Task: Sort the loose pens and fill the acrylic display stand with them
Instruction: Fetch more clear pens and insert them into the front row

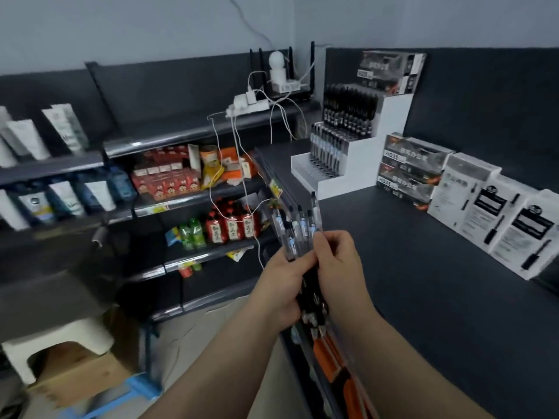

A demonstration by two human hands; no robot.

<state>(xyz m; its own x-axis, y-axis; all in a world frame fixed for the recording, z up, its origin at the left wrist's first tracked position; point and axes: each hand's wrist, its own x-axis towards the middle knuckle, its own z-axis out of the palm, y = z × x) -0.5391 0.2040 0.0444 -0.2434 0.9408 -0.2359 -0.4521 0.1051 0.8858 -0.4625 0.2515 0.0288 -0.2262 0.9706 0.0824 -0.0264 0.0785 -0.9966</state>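
Pen bunch (303, 225) held, display stand (367, 158) part-filled

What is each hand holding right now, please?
Left hand: grips the bundle of pens.
Right hand: pinches the same bundle.

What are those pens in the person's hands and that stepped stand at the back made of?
The pens look like clear glossy plastic: the barrels show through, with black ends. The stand looks like smooth white plastic, likely acrylic, judging by flat stepped faces and crisp edges.
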